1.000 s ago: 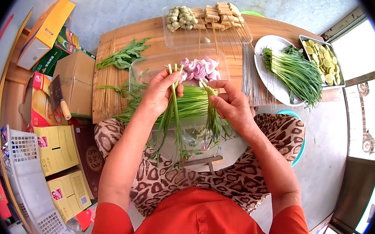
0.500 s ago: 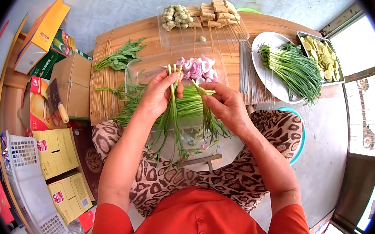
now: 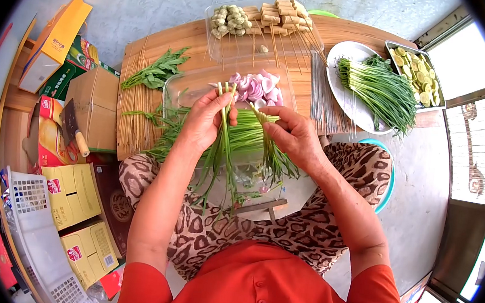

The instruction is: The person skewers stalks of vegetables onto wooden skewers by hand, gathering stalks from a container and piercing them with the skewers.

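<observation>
My left hand (image 3: 206, 119) pinches a few long green stalks (image 3: 223, 144), pale cut ends up and leafy tips hanging toward my lap. To its right, my right hand (image 3: 293, 134) has thumb and forefinger closed on another small bunch of green stalks (image 3: 271, 154), also leaf-end down. Behind and below both hands, a heap of loose greens (image 3: 244, 131) lies across a clear plastic tray (image 3: 187, 86). Sliced purple onion (image 3: 259, 88) sits in the tray just beyond my fingers.
Skewers lie beside leafy greens (image 3: 157, 72) on the wooden table (image 3: 197, 43). A tray of skewered rolls (image 3: 283, 19) stands behind. At right are chives (image 3: 374, 91) on a white plate (image 3: 337, 59) and sliced rounds (image 3: 419, 74). A cleaver (image 3: 74, 128) and boxes (image 3: 94, 104) are left.
Both hands stay nearly in place, still pinching their stalks. The view has shifted very slightly; nothing else has visibly moved.
</observation>
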The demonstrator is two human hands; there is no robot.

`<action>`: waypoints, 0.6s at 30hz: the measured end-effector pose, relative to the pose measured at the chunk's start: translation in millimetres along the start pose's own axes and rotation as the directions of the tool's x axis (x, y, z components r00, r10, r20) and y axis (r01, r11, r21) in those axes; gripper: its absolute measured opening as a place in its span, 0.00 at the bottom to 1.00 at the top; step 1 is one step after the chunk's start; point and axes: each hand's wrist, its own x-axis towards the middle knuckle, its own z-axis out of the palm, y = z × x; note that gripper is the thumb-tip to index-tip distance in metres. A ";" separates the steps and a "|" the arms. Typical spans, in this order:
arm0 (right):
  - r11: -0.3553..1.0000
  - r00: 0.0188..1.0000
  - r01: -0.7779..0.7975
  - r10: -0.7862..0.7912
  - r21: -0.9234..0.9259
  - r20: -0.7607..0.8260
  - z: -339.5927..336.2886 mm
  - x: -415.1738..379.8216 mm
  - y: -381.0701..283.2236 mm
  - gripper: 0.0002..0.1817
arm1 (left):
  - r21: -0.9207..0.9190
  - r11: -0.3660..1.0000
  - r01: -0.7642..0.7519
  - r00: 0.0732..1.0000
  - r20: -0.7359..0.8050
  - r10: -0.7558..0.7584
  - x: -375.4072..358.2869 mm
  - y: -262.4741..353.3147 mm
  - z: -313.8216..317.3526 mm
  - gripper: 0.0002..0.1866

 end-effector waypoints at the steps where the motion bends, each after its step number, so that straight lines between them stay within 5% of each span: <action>1: 1.000 1.000 -0.002 0.002 -0.019 0.009 -0.3 -0.3 -0.8 0.16 | 0.005 1.000 -0.001 1.000 -0.003 0.001 -0.1 0.2 0.3 0.07; 18: 0.998 1.000 0.011 -0.012 -0.066 -0.010 0.5 1.3 3.5 0.15 | 0.031 1.000 -0.002 1.000 -0.010 0.002 0.1 0.0 1.0 0.08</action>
